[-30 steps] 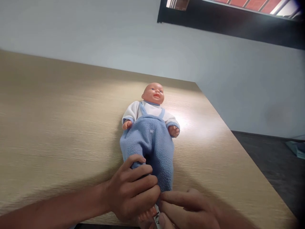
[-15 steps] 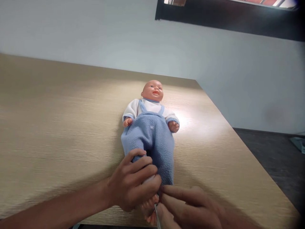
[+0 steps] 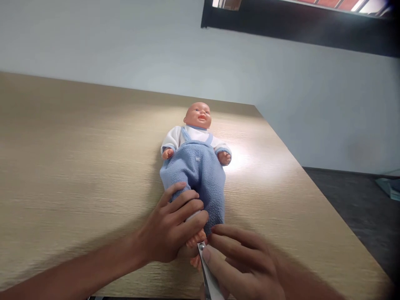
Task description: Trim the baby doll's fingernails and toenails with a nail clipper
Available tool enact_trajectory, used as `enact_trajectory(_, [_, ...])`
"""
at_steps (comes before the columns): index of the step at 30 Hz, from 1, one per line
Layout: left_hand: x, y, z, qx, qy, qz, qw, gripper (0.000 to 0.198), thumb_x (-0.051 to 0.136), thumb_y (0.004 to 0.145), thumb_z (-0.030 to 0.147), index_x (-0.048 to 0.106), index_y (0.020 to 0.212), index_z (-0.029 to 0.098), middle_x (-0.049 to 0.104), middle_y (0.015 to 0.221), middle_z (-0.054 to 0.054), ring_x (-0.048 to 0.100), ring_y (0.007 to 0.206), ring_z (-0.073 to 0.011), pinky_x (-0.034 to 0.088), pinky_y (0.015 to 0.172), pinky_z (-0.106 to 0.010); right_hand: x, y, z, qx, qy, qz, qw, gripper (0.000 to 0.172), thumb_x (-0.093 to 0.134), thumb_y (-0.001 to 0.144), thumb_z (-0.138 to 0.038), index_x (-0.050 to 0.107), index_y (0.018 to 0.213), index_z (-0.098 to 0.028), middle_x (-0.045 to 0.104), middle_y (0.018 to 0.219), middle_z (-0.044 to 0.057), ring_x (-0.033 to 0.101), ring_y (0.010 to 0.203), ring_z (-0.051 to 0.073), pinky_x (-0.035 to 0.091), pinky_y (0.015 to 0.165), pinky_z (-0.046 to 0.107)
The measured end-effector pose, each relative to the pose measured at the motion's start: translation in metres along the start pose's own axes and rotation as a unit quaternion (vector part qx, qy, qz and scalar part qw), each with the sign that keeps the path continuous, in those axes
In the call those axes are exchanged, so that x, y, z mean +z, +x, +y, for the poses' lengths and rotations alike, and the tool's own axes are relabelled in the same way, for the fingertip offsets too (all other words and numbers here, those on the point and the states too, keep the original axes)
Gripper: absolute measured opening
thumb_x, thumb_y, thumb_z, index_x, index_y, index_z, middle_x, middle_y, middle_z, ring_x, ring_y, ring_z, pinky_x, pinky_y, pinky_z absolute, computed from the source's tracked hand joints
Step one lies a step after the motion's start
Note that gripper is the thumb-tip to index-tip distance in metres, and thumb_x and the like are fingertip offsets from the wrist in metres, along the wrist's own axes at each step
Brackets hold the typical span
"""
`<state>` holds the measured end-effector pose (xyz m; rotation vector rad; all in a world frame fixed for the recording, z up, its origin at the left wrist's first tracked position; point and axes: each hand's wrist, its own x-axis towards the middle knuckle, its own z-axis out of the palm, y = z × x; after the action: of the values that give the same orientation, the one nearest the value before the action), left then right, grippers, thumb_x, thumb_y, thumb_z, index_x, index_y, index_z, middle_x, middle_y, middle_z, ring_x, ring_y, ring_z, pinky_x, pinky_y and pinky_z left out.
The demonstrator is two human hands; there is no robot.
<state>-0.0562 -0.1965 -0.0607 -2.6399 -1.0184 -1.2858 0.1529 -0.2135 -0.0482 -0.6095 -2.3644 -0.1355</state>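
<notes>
A baby doll in blue overalls and a white top lies on its back on the wooden table, head away from me. My left hand is wrapped over the doll's lower leg, and the toes of one foot stick out below my fingers. Between the thumb and fingers of my right hand is a silver nail clipper. Its tip, with a round pin near it, meets the doll's toes or lies very close. The other foot is partly hidden beneath.
A pale wall stands behind the table. The table's right edge slants down towards a dark floor, where a bluish object lies at the far right. A dark-framed window is at the top.
Both hands, the doll's feet and the nail clipper appear slightly higher in view. More of the clipper now shows. My left hand keeps its hold on the doll's leg.
</notes>
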Motion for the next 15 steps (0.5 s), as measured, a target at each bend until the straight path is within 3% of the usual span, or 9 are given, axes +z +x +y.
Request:
enact_trajectory(8, [0.000,0.000,0.001,-0.004,-0.008,0.003,1.000,0.039,0.029,0.109,0.029,0.063,0.101,0.012,0.072,0.101,-0.011,0.061,0.109,-0.0255,0.028,0.116,-0.049,-0.005,0.023,-0.017,0.196,0.089,0.046,0.976,0.022,0.064,0.089,-0.009,0.071,0.076,-0.026,0.067,0.061,-0.005,0.073,0.062,0.015,0.064,0.051,0.016])
enact_trajectory(15, [0.000,0.000,0.001,-0.008,-0.007,0.005,1.000,0.040,0.029,0.109,0.032,0.062,0.100,0.013,0.072,0.100,-0.011,0.061,0.108,-0.0254,0.028,0.116,-0.048,-0.007,0.029,-0.020,0.222,0.131,0.061,0.964,0.028,0.061,0.095,-0.014,0.069,0.070,-0.025,0.067,0.056,-0.006,0.070,0.059,0.015,0.063,0.054,0.018])
